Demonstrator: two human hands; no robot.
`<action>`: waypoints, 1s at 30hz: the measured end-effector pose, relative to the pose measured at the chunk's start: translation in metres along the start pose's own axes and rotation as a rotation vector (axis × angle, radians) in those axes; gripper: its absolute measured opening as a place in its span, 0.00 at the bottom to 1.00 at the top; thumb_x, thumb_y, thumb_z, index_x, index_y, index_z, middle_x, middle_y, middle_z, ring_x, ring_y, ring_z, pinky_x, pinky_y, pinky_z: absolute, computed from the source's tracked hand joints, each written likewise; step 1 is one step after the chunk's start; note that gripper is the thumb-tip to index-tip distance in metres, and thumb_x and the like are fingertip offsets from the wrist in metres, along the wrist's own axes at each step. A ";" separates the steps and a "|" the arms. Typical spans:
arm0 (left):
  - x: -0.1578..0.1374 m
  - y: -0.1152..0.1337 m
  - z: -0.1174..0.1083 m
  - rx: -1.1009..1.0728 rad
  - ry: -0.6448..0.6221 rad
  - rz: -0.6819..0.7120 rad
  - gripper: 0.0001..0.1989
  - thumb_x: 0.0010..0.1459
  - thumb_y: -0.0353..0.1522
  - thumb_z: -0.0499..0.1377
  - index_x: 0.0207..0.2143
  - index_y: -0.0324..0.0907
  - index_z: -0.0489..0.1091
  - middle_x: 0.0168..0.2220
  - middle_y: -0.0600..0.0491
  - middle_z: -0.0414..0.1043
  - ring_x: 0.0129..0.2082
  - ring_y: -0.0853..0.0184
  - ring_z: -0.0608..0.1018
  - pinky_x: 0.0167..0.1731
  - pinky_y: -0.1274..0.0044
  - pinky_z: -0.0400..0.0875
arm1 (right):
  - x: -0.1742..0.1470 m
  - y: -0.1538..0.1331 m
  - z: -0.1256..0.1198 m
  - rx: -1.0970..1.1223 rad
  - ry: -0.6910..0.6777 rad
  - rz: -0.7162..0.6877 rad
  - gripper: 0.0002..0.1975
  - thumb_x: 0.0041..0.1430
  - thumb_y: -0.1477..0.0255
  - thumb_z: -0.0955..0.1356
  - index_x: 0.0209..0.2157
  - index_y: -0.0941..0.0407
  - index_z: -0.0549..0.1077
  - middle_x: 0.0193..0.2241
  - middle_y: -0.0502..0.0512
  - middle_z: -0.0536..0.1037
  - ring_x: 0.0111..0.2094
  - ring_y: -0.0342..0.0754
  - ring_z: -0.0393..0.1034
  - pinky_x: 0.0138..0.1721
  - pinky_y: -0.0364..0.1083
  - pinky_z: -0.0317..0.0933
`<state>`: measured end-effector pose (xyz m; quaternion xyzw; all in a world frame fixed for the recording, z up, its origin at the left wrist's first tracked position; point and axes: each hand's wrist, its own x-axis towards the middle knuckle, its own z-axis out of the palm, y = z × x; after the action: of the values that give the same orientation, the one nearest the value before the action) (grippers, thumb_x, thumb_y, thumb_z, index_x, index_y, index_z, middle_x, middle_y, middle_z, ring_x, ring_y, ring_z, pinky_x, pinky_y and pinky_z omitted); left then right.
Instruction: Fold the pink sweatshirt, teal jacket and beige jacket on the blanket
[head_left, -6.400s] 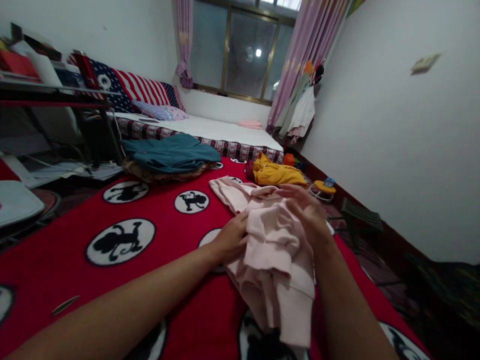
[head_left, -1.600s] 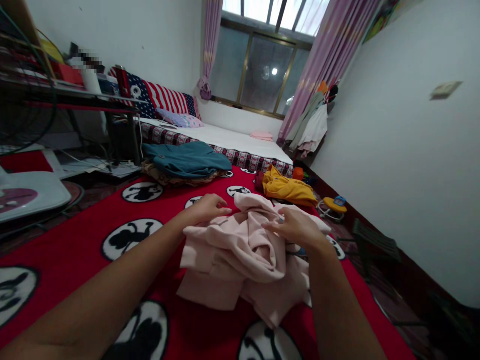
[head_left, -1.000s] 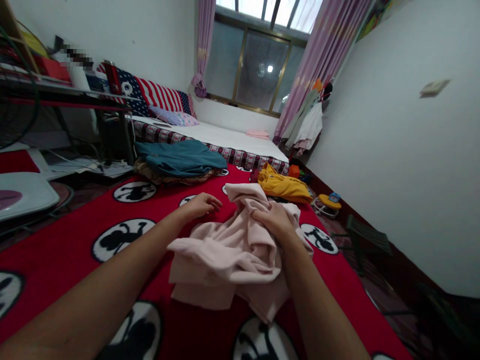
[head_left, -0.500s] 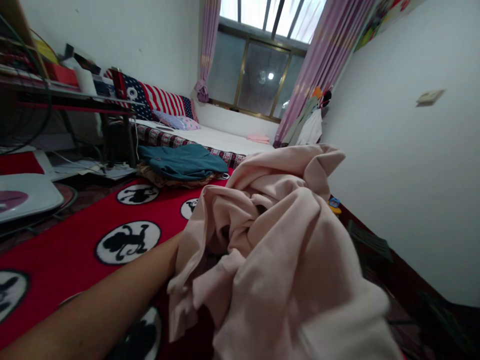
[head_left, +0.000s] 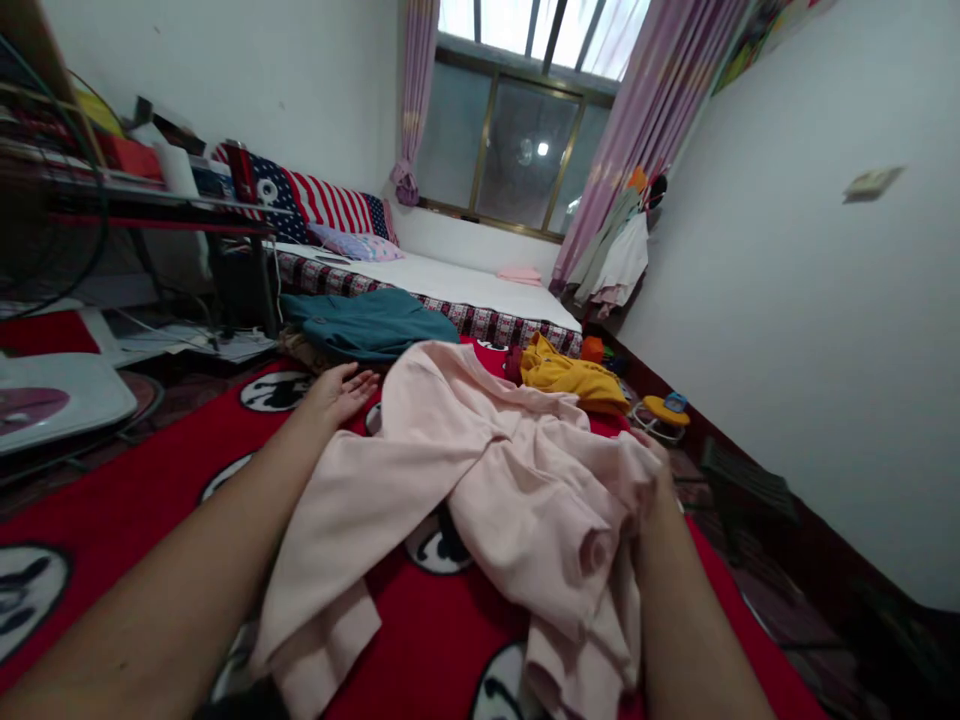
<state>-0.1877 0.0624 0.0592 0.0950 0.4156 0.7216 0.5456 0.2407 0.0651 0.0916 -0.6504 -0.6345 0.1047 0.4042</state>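
A pale pink long-sleeved top [head_left: 420,475] lies loosely crumpled over the red blanket [head_left: 420,650], one sleeve stretching toward the lower left. My left hand [head_left: 341,395] is just left of the top, palm up with fingers apart, holding nothing. At the top's right side, my right hand [head_left: 654,460] is closed on bunched pink fabric, which hangs down beside the wrist; its fingers are partly hidden and blurred. Beyond my left hand is a folded teal garment [head_left: 375,325]. A yellow garment [head_left: 574,375] lies past the top, toward the right.
Behind stands a bed [head_left: 450,280] with a white sheet. At left are a cluttered desk [head_left: 165,215] and a white chair seat [head_left: 67,400]. A yellow stool [head_left: 666,410] and a dark green stool [head_left: 750,485] stand along the right wall.
The pink top has dropped from a raised bundle and spread onto the blanket. Both hands now show; my left hand has come out of the fabric. The yellow garment is uncovered.
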 end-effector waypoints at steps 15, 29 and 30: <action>-0.103 -0.104 0.053 1.591 -1.148 0.717 0.46 0.42 0.31 0.68 0.65 0.42 0.56 0.66 0.40 0.52 0.65 0.51 0.58 0.61 0.66 0.56 | -0.023 -0.058 -0.007 0.172 -0.215 -0.166 0.20 0.48 0.64 0.72 0.41 0.60 0.77 0.35 0.60 0.81 0.35 0.51 0.75 0.36 0.48 0.68; -0.060 0.007 0.003 1.671 -0.520 0.700 0.17 0.43 0.26 0.54 0.35 0.40 0.78 0.29 0.55 0.77 0.35 0.62 0.77 0.38 0.78 0.68 | -0.013 -0.024 -0.005 -0.157 -0.544 -0.055 0.22 0.38 0.80 0.67 0.39 0.59 0.80 0.30 0.52 0.79 0.28 0.44 0.70 0.27 0.40 0.59; -0.050 0.028 0.000 1.617 -0.375 0.760 0.16 0.47 0.28 0.54 0.36 0.37 0.77 0.27 0.56 0.75 0.33 0.65 0.75 0.37 0.78 0.68 | -0.012 -0.022 -0.005 -0.106 -0.476 -0.019 0.21 0.38 0.80 0.66 0.37 0.60 0.80 0.27 0.52 0.78 0.24 0.42 0.67 0.24 0.39 0.57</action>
<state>-0.1880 0.0173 0.0951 0.6946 0.6399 0.3141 0.0970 0.2257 0.0495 0.1051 -0.6216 -0.7226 0.2178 0.2098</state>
